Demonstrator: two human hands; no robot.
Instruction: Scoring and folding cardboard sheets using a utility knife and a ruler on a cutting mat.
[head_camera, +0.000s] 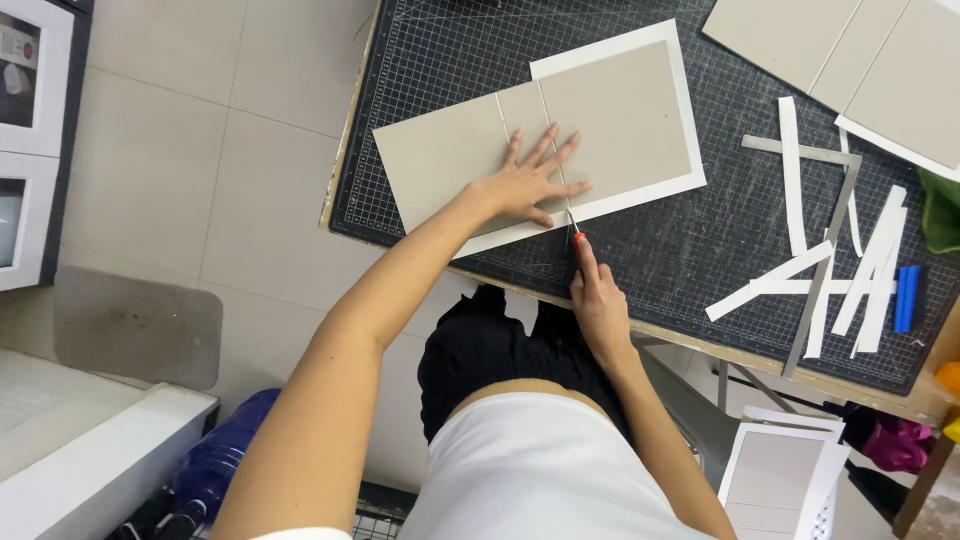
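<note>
Right hand (598, 300) is closed around an orange-handled knife (575, 232) at the near edge of the mat (690, 250). Knife's long axis runs near to far, blade tip pointing away from the person, touching the white paper's (610, 203) near border just below the grey board (560, 125).

Left hand (535, 180) lies flat on the board beyond it — fingers spread, palm down — straddling the two narrow gaps between the board's panels. Board sits on the white paper, long axis running left to right and tilted a little, right end farther away.

Right of this, white strips (860, 270) and a metal ruler (825, 270) are scattered over the mat, with a blue piece (906, 298) beside them. At the far right corner — more grey boards (850, 50).
</note>
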